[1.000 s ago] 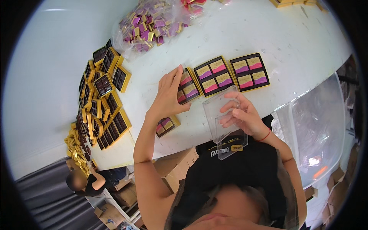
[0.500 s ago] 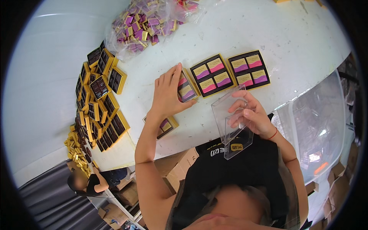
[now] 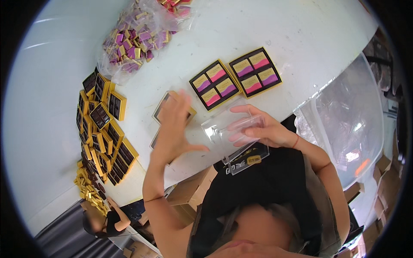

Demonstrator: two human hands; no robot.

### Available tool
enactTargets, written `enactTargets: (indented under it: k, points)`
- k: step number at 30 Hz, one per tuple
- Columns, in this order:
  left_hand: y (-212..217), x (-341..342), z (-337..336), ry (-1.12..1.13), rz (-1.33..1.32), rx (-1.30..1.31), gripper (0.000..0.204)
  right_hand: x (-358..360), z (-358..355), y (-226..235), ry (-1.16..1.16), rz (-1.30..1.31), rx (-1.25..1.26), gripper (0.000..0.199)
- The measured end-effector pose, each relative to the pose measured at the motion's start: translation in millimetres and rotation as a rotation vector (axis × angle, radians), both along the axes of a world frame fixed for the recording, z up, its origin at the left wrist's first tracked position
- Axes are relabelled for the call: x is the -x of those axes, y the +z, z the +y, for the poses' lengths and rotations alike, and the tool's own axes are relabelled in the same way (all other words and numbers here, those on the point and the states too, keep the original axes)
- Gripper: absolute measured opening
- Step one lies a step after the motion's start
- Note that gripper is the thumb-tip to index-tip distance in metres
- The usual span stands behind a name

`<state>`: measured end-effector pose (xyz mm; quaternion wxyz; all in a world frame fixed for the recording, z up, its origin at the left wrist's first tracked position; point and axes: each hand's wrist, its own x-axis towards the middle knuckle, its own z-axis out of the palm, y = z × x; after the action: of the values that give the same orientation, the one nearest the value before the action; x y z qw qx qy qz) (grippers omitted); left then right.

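Note:
My left hand [image 3: 170,133], blurred by motion, is raised with fingers stretched and thumb apart, holding nothing I can see. It covers most of a small gold-edged box [image 3: 191,114] with a transparent cover. Another covered box [image 3: 153,141] lies nearer to me, mostly hidden by the same hand. Clear plastic lids [image 3: 215,131] are in the grip of my right hand [image 3: 269,129], tilted above the table's near edge; how many I cannot tell. Just beyond stand two uncovered boxes, a left one [image 3: 205,91] and a right one [image 3: 245,79], filled with pink, purple and gold wrapped squares.
Gold boxes with dark trays [image 3: 109,122] are heaped at the left. Behind them on the white table [image 3: 241,26] lies a clear bag of wrapped squares [image 3: 137,43]. Gold pieces [image 3: 88,187] lie near a person [image 3: 114,221] at lower left. A large translucent bag [image 3: 348,124] hangs at the right.
My left hand has lifted off the covered box and come nearer to me. That box now sits farther from the filled boxes. The lids in my right hand have moved left. The whole view has shifted.

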<state>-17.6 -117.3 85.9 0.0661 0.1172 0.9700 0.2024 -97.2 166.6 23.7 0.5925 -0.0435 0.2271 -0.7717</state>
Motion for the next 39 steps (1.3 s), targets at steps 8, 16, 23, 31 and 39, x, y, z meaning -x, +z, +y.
enactTargets:
  k: [8, 16, 23, 31, 39]
  points:
    - [2, -15, 67, 0.018, 0.185, -0.724, 0.122, -17, -19, -4, 0.177, -0.285, 0.26, 0.06]
    - [-12, 52, 54, 0.168, 0.257, 0.028, 0.107, 33, 62, 23, -0.078, 0.265, -0.084, 0.07]
    - [-33, 76, 53, 0.117, 0.167, 0.047, 0.109, 27, 76, -4, 0.349, 0.461, 0.596, 0.116]
    - [-29, 78, 52, 0.139, 0.011, 0.1, 0.112, 2, 72, -39, 0.559, 0.208, 0.476, 0.11]
    - [-41, 63, 53, 0.12, 0.109, 0.102, 0.115, 38, 95, -2, 0.025, 0.699, -0.321, 0.073]
